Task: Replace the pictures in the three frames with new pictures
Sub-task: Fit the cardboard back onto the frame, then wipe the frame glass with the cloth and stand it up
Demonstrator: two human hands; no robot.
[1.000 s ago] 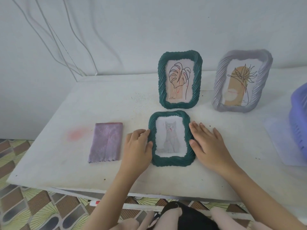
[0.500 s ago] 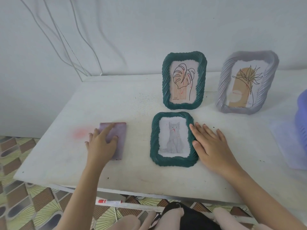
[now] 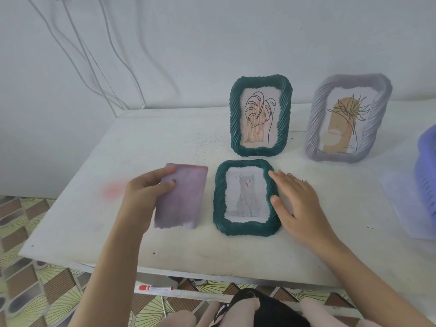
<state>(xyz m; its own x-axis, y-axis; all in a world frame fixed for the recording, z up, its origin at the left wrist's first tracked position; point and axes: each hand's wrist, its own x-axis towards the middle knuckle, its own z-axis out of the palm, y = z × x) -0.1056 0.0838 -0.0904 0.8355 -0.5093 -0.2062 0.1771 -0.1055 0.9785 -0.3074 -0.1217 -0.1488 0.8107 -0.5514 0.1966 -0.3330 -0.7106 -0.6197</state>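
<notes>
Purple basket (image 3: 427,171) cut off at 3 o'clock. Left hand (image 3: 144,192) pinches the purple cloth (image 3: 180,199), likely lifting its edge. Cat frame (image 3: 245,198) lies flat at table centre, right hand (image 3: 295,201) spread flat against its 3 o'clock edge.

Blue basket (image 3: 428,171) cut off by right edge. Left hand (image 3: 144,192) covers purple cloth (image 3: 181,199) near its left edge. Small print under the leaf picture (image 3: 258,119) illegible.
</notes>
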